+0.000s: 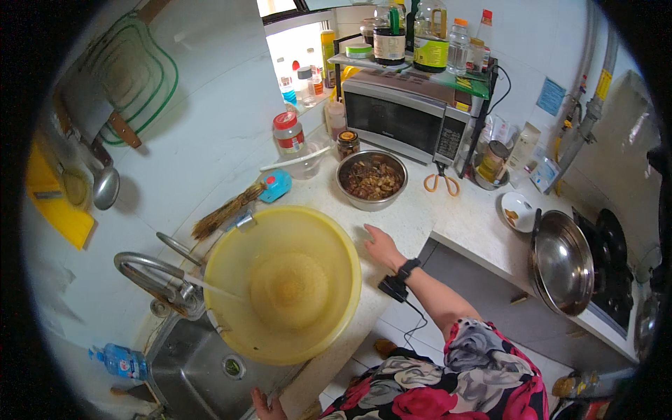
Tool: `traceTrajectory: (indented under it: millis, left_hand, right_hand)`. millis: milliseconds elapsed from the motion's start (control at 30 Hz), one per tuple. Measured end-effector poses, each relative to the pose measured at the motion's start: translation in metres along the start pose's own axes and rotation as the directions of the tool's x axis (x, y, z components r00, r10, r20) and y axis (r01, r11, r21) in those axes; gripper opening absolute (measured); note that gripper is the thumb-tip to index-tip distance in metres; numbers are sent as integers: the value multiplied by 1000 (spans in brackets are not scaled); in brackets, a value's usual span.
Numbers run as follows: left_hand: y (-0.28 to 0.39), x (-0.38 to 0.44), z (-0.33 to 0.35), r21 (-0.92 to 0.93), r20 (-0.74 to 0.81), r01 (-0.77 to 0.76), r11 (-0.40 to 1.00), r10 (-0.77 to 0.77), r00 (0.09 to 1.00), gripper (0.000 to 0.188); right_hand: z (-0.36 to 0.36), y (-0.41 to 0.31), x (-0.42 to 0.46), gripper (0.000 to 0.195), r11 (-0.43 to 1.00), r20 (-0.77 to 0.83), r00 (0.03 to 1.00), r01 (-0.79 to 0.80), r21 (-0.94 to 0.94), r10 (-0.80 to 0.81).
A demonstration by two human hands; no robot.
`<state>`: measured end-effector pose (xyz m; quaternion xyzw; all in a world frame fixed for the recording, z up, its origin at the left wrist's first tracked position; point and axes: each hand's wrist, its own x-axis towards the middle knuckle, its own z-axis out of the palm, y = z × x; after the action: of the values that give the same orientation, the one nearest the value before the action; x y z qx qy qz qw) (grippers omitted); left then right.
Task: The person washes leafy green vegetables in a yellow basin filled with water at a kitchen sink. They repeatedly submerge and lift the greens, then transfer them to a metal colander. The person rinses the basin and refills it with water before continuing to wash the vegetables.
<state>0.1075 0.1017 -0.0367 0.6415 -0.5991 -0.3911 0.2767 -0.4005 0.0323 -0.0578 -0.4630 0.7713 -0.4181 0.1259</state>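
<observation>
A large yellow plastic basin (pixel 344 310) rests partly over the sink and partly on the counter, with a thin stream of water entering it from the curved metal faucet (pixel 149 270). Just right of its rim, my right hand (pixel 381 247) is held out with fingers apart, holding nothing; a black strap and device are on the wrist. My left hand (pixel 266 407) shows only in part at the bottom edge, near the sink's front edge, fingers apart and nothing visible in them. Beyond my right hand stands a steel bowl (pixel 373 203) of brown, chopped-looking food.
The steel sink (pixel 184 378) lies below the basin. Behind are a straw brush (pixel 226 212), a red-lidded jar (pixel 289 134), a microwave (pixel 394 113) and orange-handled scissors (pixel 442 184). To the right are a small white dish (pixel 522 223) and a steel pan (pixel 564 262) by the stove.
</observation>
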Motion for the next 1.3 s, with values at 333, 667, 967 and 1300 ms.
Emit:
traceTrajectory:
  millis: [333,667,967,1300]
  left_hand:
    - [1,-20,36,105,-133,59,993,-45,990,59]
    - [64,-19,74,-24,-138,227,974,-228,964,60]
    - [44,-18,84,-60,-177,153,986,-161,971,60]
    - [41,-41,75,-80,-287,210,974,-224,931,57]
  right_hand:
    - [9,1,116,65,992,381,918,-124,7,112]
    - [-12,39,130,62,1000,254,967,9,13,-12]
    - [-32,65,152,68,998,171,984,-58,7,56]
    - [-19,129,179,61,994,140,984,106,37,-110]
